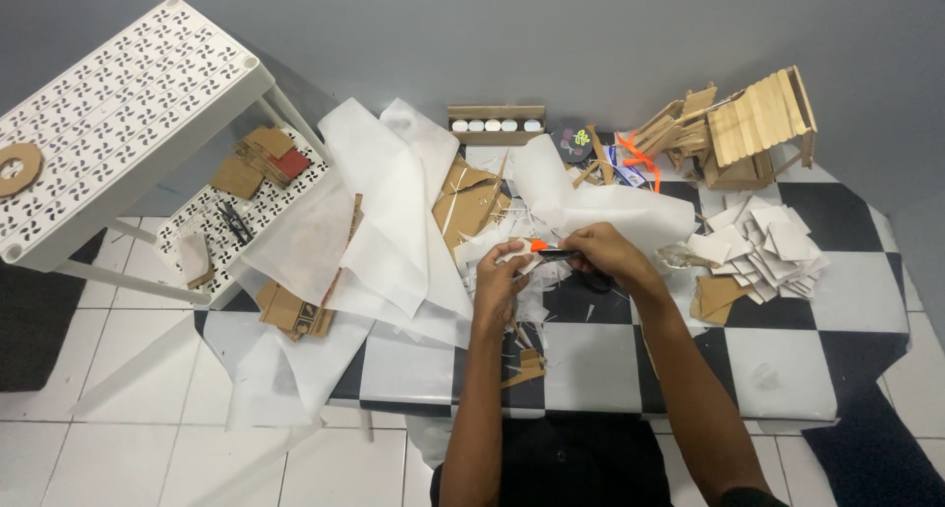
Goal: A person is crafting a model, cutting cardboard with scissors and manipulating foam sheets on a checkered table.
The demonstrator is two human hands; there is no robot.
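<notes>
Orange-tipped cutter (547,250) between left hand (499,276) and right hand (605,252)

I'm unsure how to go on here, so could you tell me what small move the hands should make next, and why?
Probably draw the orange-tipped cutter in the right hand through the small white piece pinched by the left hand, since its tip already meets it.

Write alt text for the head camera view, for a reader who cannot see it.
Seen from above, a person's left hand and right hand meet over a black-and-white checkered mat, holding an orange-tipped tool among paper scraps. White paper sheets, cardboard pieces, a wooden stick house and a white perforated rack surround them.
</notes>
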